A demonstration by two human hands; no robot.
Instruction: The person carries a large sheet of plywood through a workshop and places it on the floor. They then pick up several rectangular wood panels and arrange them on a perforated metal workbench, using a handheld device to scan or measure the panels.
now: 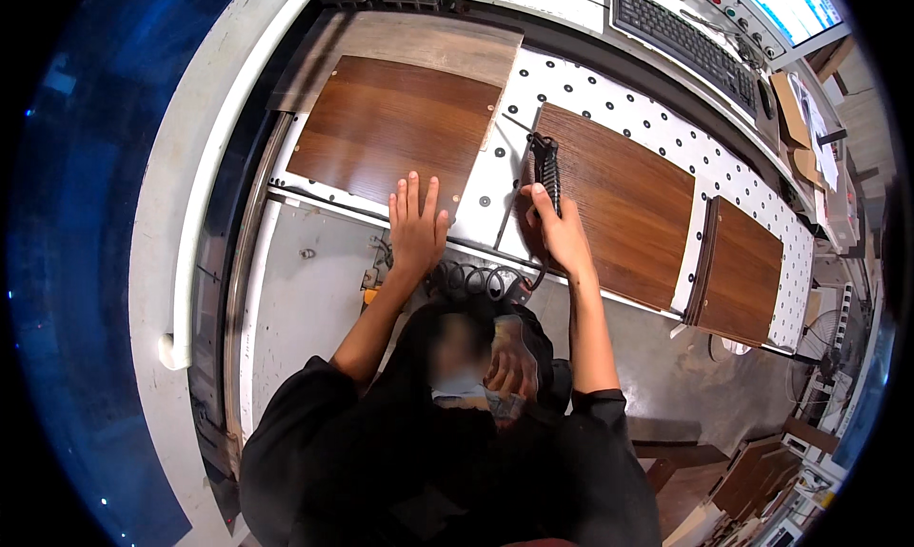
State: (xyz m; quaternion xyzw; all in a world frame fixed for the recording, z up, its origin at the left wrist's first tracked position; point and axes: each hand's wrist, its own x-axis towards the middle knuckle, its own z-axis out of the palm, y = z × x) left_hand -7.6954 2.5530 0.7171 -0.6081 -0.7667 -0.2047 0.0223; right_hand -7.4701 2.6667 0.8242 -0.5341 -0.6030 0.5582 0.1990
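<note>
My left hand lies with fingers stretched out on the near edge of a brown wood-grain panel. Small round holes show near that panel's corners. In my right hand is a black handheld tool with a coiled black cord; my fingers wrap around it, and its exact kind is hard to make out. It sits over the left edge of a second brown panel. More black coiled hose hangs at the table's near edge, between my forearms.
The panels rest on a white table dotted with black rollers. Stacked brown panels stand farther right. A greyish board lies behind the left panel. Beyond are a keyboard and a monitor. A white rail curves along the left.
</note>
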